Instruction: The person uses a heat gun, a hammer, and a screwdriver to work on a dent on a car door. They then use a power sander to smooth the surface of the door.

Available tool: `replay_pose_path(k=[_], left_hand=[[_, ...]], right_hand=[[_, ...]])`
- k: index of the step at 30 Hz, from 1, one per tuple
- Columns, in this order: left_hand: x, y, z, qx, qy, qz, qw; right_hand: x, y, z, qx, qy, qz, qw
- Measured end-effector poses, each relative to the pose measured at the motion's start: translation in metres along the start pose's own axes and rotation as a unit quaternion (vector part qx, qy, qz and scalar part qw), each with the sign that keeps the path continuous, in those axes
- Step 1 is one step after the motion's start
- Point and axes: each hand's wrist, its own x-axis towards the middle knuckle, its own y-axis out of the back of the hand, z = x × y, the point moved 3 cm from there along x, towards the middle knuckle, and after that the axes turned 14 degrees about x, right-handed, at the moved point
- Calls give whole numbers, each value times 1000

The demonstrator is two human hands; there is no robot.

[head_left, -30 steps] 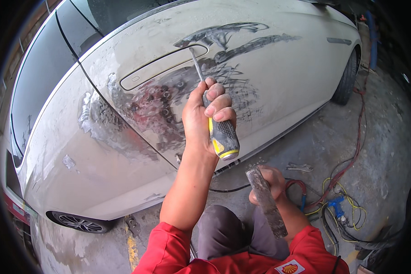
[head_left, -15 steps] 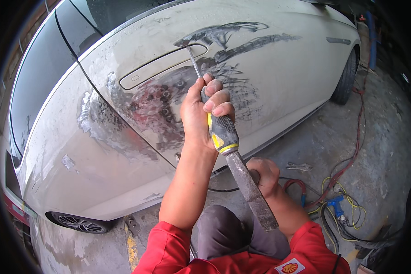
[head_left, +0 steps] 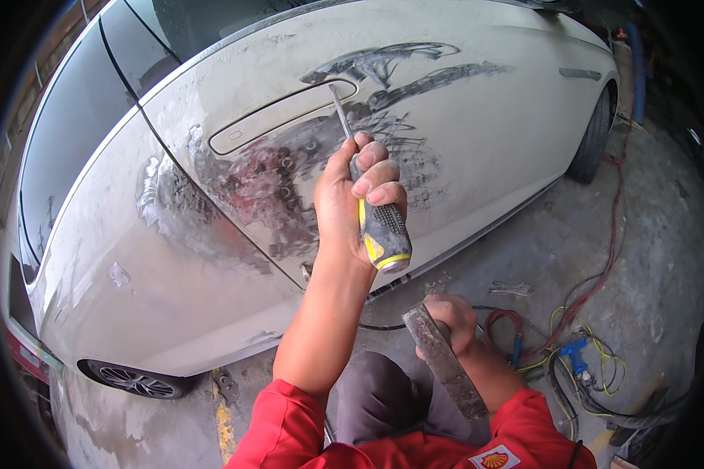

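Note:
My left hand (head_left: pixel 350 199) is wrapped round the grey and yellow handle of a screwdriver (head_left: pixel 389 234). Its metal shaft slants up and away from me, with the tip at the far right end of the flush door handle (head_left: pixel 285 117). Lower and to the right, my right hand (head_left: pixel 455 316) grips a hammer, whose long, worn metal head (head_left: pixel 447 366) hangs apart from the screwdriver's butt. The hammer's handle is mostly hidden by the head and my fingers. Around the door handle, the white car door (head_left: pixel 461 148) carries dark smears and sanded patches of red and grey.
The car's rear panel (head_left: pixel 164 313) lies to the left, across the door gap. On the concrete floor at right are a red hose (head_left: pixel 602 270), a blue air tool (head_left: pixel 576 356), tangled yellow and black lines and a metal tool (head_left: pixel 512 289).
My right hand has drawn the hammer down and away from the screwdriver's butt, which the head touched or overlapped before. The left hand and screwdriver have shifted only slightly.

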Motion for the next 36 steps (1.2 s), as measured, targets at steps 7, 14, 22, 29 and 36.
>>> replay_pose_path(k=[7,14,22,29,36], left_hand=[[5,3,6,-3,0,-23,1000],[9,0,5,-7,0,-13,1000],[11,12,2,44,-28,-9,999],[8,17,9,44,-15,-12,999],[-4,-7,-1,34,-1,35,999]], right_hand=[[9,8,0,-17,-20,10,1000],[20,5,4,-71,-30,4,997],[10,8,-6,57,92,3,994],[-20,-5,17,35,-152,34,987],[-8,3,15,10,-15,20,1000]])
